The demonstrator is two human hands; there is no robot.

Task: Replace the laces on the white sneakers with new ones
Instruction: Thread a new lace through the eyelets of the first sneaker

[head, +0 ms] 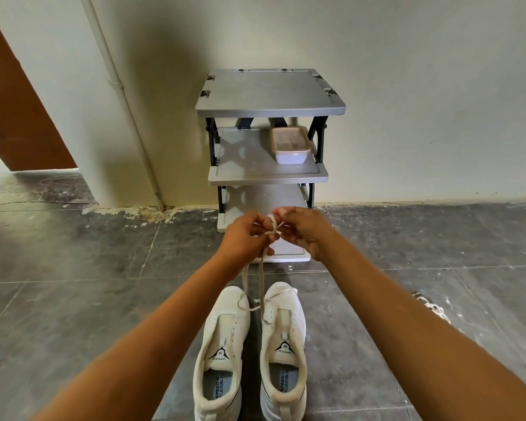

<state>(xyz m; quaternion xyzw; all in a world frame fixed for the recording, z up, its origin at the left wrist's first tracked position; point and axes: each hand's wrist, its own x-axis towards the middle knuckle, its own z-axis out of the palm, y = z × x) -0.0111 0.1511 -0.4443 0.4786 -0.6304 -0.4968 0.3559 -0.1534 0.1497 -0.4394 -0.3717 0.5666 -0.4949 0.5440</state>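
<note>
Head view shows the left hand (245, 238) and the right hand (304, 230) both pinching a white lace (261, 278) between them. Its two strands hang down to the white sneakers (225, 338), which stand side by side on the floor (73, 314), near a grey shelf rack (269, 92).

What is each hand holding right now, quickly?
Left hand: fingers curled, pinching the off-white flat fabric shoelace.
Right hand: pinching the same shoelace too.

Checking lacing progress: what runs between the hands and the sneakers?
Head view: two strands of lace, pinched by left hand and right hand, hang down to the sneakers' toe ends.
</note>
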